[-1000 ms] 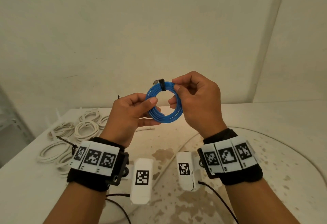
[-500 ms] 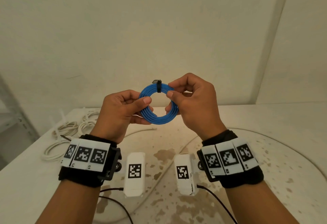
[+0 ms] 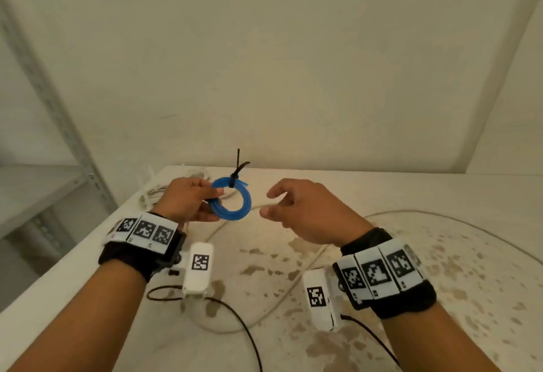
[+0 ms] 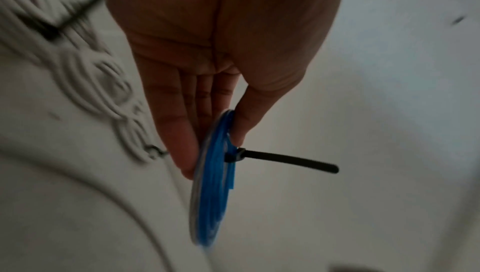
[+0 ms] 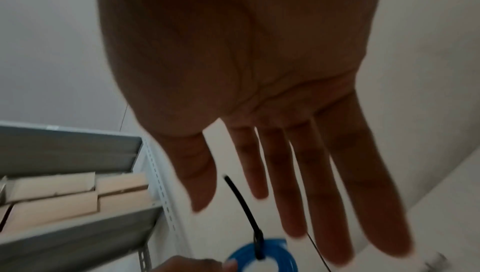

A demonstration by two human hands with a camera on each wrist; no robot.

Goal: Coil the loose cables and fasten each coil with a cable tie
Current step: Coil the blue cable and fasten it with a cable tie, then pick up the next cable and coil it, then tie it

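A small blue cable coil hangs in the air above the white table. My left hand pinches its left side between thumb and fingers. A black cable tie is cinched round the top of the coil, its long tail sticking up. My right hand floats just right of the coil, fingers spread and relaxed, holding nothing.
Several white cable coils lie at the table's far left, some bound with black ties. A loose white cable snakes across the stained tabletop. A grey metal shelf with cardboard boxes stands left of the table.
My right hand has let go of the coil and tie and moved away to the right with fingers spread. Both hands have dropped lower; the left still holds the coil.
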